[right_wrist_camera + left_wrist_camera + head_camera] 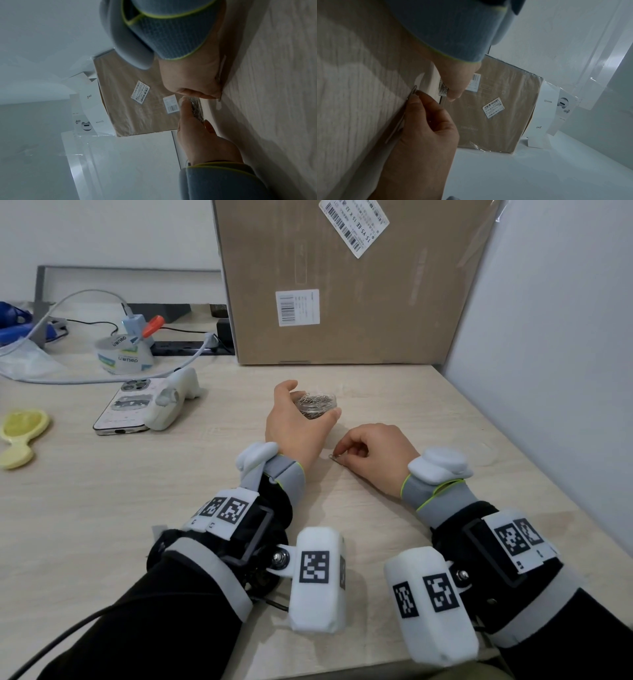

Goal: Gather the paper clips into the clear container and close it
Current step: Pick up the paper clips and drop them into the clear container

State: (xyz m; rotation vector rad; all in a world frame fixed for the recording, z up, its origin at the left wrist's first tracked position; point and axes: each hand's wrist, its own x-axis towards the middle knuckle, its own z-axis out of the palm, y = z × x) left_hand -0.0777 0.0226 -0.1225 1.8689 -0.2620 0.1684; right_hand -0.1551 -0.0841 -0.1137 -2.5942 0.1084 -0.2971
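At the centre of the head view, the left hand [294, 422] curled around the clear container [317, 405], which stood upright on the desk [394, 392], mouth up, already heaped with paper clips. Just below and right of it, the right hand [373, 455] pinched a single paper clip [335, 457] between thumb and forefinger, low against the desk. The clip's long axis ran roughly left to right in the frame, its free end pointing toward the left wrist. To finish this pickup cleanly, the pinch should probably tilt the clip off the surface before lifting, then carry it over the open mouth and release there. No lid could be made out.
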